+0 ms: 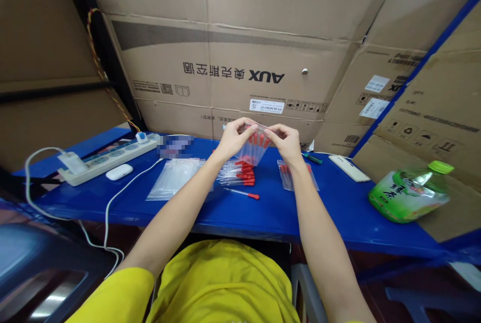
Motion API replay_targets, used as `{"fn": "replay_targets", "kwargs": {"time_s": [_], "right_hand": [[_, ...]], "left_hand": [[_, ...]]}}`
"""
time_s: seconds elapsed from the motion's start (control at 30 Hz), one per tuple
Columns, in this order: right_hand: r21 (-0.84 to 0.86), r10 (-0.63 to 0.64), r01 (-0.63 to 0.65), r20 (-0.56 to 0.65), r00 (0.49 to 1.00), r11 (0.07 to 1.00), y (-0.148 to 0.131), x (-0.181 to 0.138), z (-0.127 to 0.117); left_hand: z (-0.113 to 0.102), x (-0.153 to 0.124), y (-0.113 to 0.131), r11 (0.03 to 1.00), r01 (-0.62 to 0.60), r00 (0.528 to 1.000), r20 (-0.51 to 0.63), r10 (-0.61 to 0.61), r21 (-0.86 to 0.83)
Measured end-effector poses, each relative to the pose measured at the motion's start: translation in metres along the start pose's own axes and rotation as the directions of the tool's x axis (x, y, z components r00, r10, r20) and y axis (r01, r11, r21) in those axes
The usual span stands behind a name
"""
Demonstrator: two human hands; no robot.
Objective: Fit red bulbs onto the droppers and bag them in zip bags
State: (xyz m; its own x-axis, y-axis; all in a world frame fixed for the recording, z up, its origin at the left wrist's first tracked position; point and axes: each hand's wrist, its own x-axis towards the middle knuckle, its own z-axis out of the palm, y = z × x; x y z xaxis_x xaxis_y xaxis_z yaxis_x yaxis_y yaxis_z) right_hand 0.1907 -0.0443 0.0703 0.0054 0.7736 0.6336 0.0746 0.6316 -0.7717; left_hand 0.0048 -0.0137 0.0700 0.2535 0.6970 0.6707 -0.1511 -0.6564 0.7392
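Note:
A clear zip bag (252,153) holding several red-bulbed droppers hangs above the blue table, pinched along its top edge by both hands. My left hand (237,136) grips the left part of the edge and my right hand (284,141) the right part, thumbs toward each other. Under the bag lies a heap of clear droppers with red bulbs (236,173). One single dropper (242,193) lies in front of the heap. To the left is a stack of flat clear bags (175,178). Beneath my right forearm lies another bag with red-bulbed droppers (286,176), partly hidden.
On the left of the blue table (263,217) are a white power strip (112,157), a charging cable and a white case (119,172). On the right are a green screwdriver (312,158), a pale phone-like slab (349,168) and a tilted green-labelled bottle (408,192). Cardboard (233,52) walls the back.

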Motion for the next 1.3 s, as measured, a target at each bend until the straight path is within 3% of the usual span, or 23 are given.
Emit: {"fn": "replay_targets", "kwargs": {"time_s": [0.3, 0.53, 0.93, 1.13, 1.3], "right_hand": [[-0.03, 0.007, -0.007, 0.016, 1.0, 1.0, 0.008, 0.001, 0.0], [-0.021, 0.063, -0.064, -0.026, 0.998, 0.998, 0.011, 0.0, 0.001], [-0.037, 0.029, -0.032, -0.079, 0.996, 0.999, 0.016, 0.003, -0.003], [-0.042, 0.006, -0.013, -0.146, 0.989, 0.999, 0.019, 0.004, -0.01], [0.013, 0.087, -0.086, -0.153, 0.984, 0.996, 0.019, 0.004, -0.011]], "left_hand": [[0.002, -0.003, 0.005, 0.997, 0.073, 0.995, 0.076, -0.072, -0.008], [0.0, -0.002, -0.001, 0.997, 0.078, 0.997, -0.017, -0.078, -0.017], [0.001, -0.002, -0.008, 0.992, 0.114, 0.987, -0.108, -0.12, -0.059], [-0.001, -0.002, -0.007, 0.956, 0.215, 0.975, -0.02, -0.223, -0.2], [0.0, -0.003, -0.01, 0.936, 0.251, 0.958, -0.073, -0.277, -0.247]]}}
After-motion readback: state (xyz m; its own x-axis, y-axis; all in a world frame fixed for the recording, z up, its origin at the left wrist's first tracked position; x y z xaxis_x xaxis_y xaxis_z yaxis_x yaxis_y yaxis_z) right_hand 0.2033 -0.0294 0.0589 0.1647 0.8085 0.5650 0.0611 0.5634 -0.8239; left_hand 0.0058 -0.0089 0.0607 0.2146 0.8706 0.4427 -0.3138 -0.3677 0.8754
